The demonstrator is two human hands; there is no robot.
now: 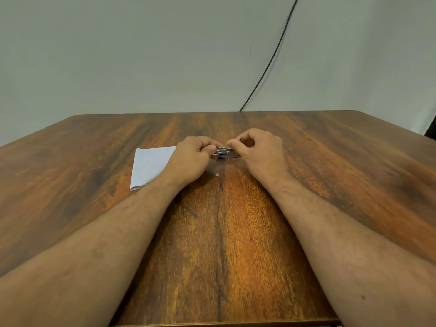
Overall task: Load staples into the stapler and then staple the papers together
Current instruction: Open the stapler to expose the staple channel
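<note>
A small metal stapler (224,152) with a blue base is held just above the wooden table (219,232), between both hands. My left hand (191,159) grips its left end. My right hand (257,152) pinches its right end with thumb and forefinger; whether it holds staples there is hidden. White papers (148,166) lie flat on the table to the left, partly under my left wrist. A small strip of staples (217,174) lies loose on the table just in front of the stapler.
A black cable (271,60) runs down the pale wall behind the table's far edge. Bare wood stretches on all sides of the hands.
</note>
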